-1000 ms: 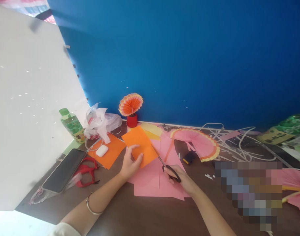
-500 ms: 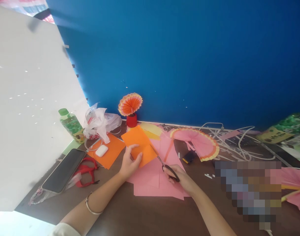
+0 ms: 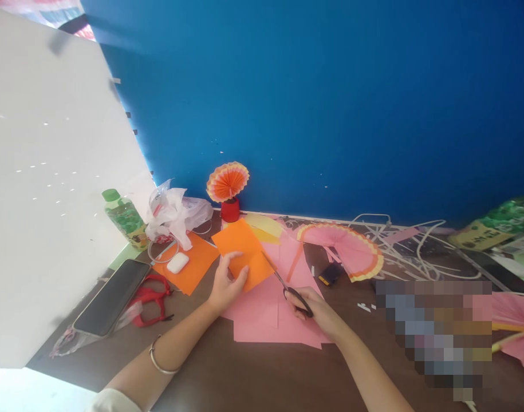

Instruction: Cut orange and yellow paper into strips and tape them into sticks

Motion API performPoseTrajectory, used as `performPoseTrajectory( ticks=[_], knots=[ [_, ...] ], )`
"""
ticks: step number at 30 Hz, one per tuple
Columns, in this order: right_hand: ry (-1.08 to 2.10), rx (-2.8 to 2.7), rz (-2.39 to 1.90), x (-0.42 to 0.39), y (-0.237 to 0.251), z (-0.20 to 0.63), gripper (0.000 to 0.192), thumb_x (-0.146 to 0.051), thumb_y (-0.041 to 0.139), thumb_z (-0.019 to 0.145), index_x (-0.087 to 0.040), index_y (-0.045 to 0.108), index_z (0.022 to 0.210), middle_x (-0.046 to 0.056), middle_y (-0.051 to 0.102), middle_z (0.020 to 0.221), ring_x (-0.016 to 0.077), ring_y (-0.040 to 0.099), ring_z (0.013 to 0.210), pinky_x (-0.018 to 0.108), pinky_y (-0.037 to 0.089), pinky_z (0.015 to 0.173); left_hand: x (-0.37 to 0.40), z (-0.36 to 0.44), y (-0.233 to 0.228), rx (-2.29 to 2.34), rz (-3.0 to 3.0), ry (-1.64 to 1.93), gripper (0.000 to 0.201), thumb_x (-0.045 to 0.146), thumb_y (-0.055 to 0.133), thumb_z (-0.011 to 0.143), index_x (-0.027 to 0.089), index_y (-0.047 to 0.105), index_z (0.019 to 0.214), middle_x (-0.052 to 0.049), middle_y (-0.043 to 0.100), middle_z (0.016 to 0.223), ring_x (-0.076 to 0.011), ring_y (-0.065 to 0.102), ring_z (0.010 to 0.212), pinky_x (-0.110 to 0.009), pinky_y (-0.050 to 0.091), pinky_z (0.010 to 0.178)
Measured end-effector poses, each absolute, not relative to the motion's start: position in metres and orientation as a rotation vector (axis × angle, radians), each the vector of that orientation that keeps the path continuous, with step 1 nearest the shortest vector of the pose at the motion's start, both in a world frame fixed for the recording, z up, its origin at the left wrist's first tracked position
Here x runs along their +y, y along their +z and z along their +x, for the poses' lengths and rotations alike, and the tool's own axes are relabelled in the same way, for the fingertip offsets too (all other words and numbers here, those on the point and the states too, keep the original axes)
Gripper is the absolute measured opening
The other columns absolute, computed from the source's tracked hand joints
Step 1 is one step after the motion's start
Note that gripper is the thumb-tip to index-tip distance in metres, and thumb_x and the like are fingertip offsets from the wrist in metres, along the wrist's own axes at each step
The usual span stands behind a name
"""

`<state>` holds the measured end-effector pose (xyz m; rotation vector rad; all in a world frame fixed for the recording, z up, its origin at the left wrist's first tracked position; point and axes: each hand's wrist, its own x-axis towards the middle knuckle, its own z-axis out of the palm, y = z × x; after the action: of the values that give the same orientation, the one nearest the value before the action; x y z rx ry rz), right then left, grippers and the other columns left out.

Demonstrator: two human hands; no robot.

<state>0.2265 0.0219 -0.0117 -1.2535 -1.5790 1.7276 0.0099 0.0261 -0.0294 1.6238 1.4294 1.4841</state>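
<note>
My left hand (image 3: 228, 281) grips the lower left edge of an orange sheet of paper (image 3: 238, 243), thumb and fingers closed on it. In my right hand (image 3: 310, 308) is a pair of scissors (image 3: 303, 306) with black handles. Its blades lie at the right side of the orange sheet, pointing up and left into it. Beneath both hands lie pink sheets of paper (image 3: 262, 329), with a yellow piece (image 3: 266, 228) behind the orange one.
Left are a phone (image 3: 111, 297), red-handled scissors (image 3: 155, 306), a white case (image 3: 177, 262) on orange paper and a green-capped bottle (image 3: 125, 217). A pleated paper fan (image 3: 228, 182) stands at the back. A pink fan (image 3: 341, 246) and white cables (image 3: 420, 252) lie right.
</note>
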Motion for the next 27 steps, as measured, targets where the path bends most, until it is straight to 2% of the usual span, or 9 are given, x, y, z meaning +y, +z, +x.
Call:
performPoseTrajectory(
  ticks=[27],
  knots=[
    [1.719, -1.605, -1.290, 0.0220, -0.0126, 0.2260, 0.047, -0.060, 0.051, 0.070, -0.020, 0.033, 0.052, -0.006, 0.034, 0.044, 0.0073, 0.029, 0.042, 0.024, 0.019, 0.046, 0.0255, 0.0102, -0.0271, 1.415, 1.595, 1.489, 0.025, 0.028, 0.054, 0.077, 0.020, 0.051, 0.101, -0.006, 0.056, 0.102, -0.0199, 0.052, 0.100, -0.035, 0.039, 0.089]
  ],
)
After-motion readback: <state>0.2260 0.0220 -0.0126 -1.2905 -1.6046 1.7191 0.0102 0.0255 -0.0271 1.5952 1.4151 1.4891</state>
